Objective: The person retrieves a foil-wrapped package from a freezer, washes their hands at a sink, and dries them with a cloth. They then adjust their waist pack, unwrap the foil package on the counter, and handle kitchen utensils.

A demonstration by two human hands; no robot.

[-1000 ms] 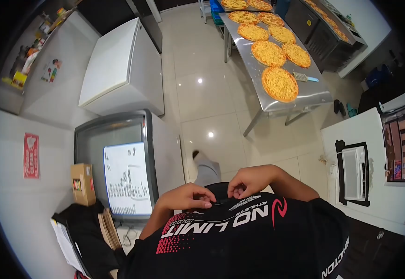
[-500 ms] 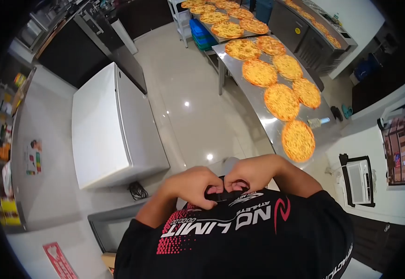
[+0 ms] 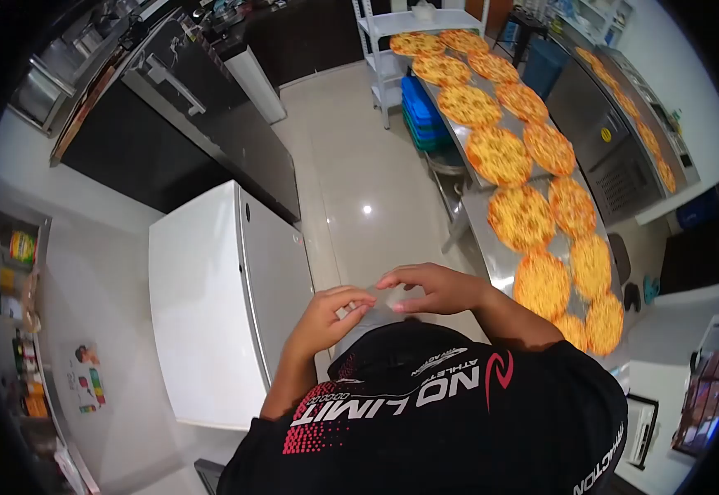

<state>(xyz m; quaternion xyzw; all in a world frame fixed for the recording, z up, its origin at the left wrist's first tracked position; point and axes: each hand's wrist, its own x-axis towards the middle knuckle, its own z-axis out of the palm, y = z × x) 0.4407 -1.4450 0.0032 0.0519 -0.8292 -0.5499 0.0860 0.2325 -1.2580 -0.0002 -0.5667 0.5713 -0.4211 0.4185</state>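
My left hand [image 3: 331, 318] is held in front of my waist with its fingers loosely curved and the thumb apart; I see nothing in it. Close by on the right, my right hand [image 3: 432, 290] has its fingers bent toward the left one, with a gap between thumb and fingertips. Both hands are just beyond the hem of my black printed shirt [image 3: 425, 412], not touching it. A pale grey shape lies below and between the hands, too unclear to name.
Several cheese-topped pizzas [image 3: 520, 216] stand in two rows along the steel table [image 3: 479, 216] at the right. A white fridge [image 3: 198, 305] is on the left, with a dark fridge [image 3: 203, 115] behind it. Blue crates [image 3: 421, 107] sit by the table, near a white shelf [image 3: 386, 70].
Both hands have let go of the shirt's front hem and moved forward, their fingers loosening. My view has tilted up and shows more of the room's far end.
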